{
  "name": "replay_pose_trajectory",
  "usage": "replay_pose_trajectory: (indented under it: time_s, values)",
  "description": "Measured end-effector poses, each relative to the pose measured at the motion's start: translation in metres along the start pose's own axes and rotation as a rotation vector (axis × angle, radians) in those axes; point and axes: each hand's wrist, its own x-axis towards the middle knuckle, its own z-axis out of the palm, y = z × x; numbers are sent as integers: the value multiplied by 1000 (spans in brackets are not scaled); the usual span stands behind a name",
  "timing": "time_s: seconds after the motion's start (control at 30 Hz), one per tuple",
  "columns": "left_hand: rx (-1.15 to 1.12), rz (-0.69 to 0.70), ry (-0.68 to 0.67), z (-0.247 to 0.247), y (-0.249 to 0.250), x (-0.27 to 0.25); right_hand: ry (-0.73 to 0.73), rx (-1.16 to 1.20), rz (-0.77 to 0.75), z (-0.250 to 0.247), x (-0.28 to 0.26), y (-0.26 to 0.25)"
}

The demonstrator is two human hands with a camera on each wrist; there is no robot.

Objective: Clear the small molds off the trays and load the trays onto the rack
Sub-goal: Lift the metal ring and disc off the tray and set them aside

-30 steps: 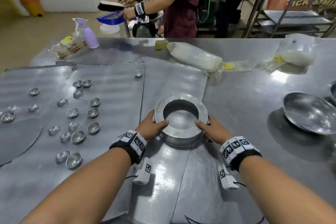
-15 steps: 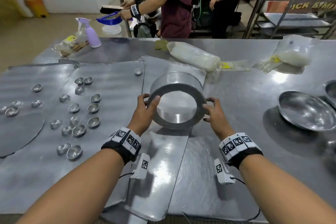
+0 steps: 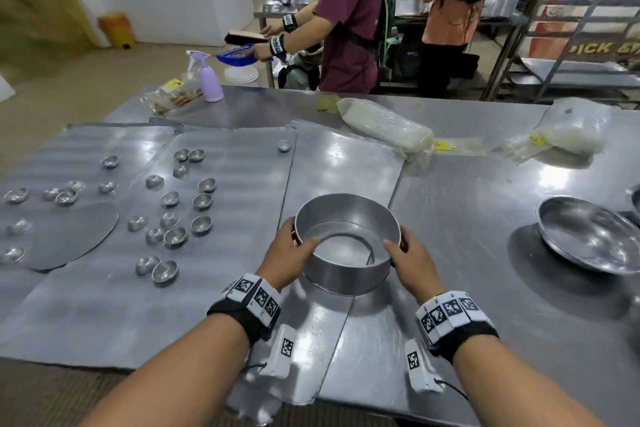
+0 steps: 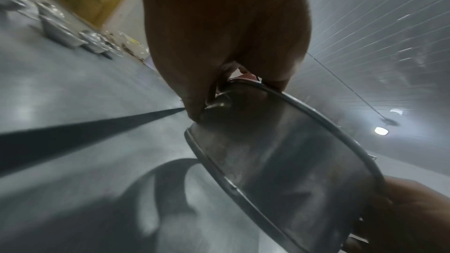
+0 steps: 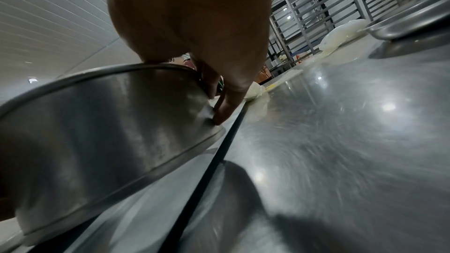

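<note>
The small molds (image 3: 172, 215) lie scattered, some rim up and some domed side up, over the flat trays (image 3: 86, 305) on the left part of the table (image 3: 467, 218), a few touching in pairs, one alone (image 3: 284, 146) at the far corner of a tray. They look like thin pressed metal: probably very light, stiff, smooth and quick to skid or roll on the sheet. A pinch at the rim should work, or sweeping several together into a container. The trays are thin bare sheets lying flat and overlapping; they would likely flex and are best taken by two opposite edges once cleared.

Right of the molds, over the narrower tray (image 3: 339, 163), a round metal pan (image 3: 346, 246) is held open side up, tilted toward the viewer. The left hand (image 3: 287, 258) grips its left rim, thumb inside; the right hand (image 3: 412, 262) grips the right rim, fingers down the outer wall. Its wall is rigid and slick, so this two-sided rim hold suits it.

Far right stands a shallow metal bowl (image 3: 588, 236); plastic bags (image 3: 384, 126) lie along the far side.
</note>
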Motion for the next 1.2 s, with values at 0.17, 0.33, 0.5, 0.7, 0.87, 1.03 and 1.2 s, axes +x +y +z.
replay_pose_trajectory:
  time_s: [0.17, 0.33, 0.5, 0.7, 0.87, 1.03, 1.2]
  values:
    - [35, -38, -60, -5, -17, -8, -64, 50, 36, 1, -10, 8]
    - [46, -44, -102, -12, -28, -13, -142, 65, 71, 0, -15, 20]
    - [70, -61, -137, -11, -32, -16, -181, 45, 92, -2, -21, 27]
    - [39, -150, -63, -6, -33, -21, -177, -55, 73, -2, -18, 34]
    - [89, -180, 31, -10, -35, -23, -88, -208, 59, 5, -18, 27]
    - [148, -124, 131, -48, -31, -16, 75, -371, -137, 33, -10, -26]
    - [244, -119, 244, -133, -30, -10, 41, -509, -289, 103, 9, -98]
